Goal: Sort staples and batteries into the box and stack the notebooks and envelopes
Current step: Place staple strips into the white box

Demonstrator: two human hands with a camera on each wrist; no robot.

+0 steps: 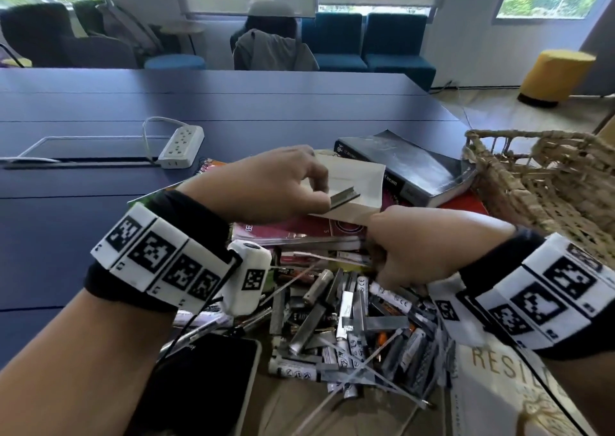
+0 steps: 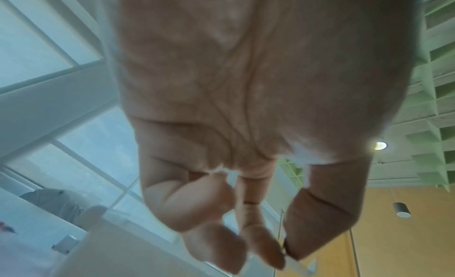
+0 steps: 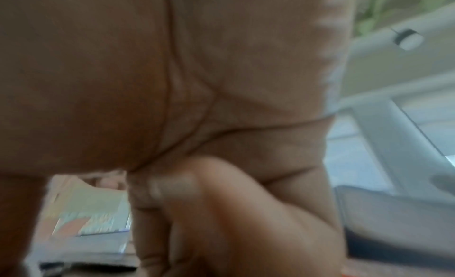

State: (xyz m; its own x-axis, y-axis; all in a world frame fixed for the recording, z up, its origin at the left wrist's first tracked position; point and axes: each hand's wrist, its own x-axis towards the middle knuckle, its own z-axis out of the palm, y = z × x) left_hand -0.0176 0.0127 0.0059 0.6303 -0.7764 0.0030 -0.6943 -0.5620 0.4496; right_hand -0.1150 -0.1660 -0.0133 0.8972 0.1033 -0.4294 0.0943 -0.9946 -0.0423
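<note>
I am observing my left hand point(image 1: 266, 186) pinching a grey metal staple strip point(image 1: 344, 198) above a beige paper envelope point(image 1: 352, 182); my right hand point(image 1: 429, 246) is reaching into the mixed battery-and-staple pile point(image 1: 349, 329), its fingers curled, their hold undeterminable.

A: What lies nearest on the desk point(image 1: 233, 103)?

B: A heap of batteries and staple strips point(image 1: 349, 332), with a phone point(image 1: 206, 385) to its left.

A: And behind the heap?

B: A stack of notebooks point(image 1: 299, 231) with an envelope point(image 1: 352, 182) on top. A book point(image 1: 406, 166) lies behind and right of the envelope.

A: Further right?

B: A woven basket point(image 1: 539, 182), at the desk's right edge. A power strip point(image 1: 181, 148) sits far left, behind the notebooks.
</note>
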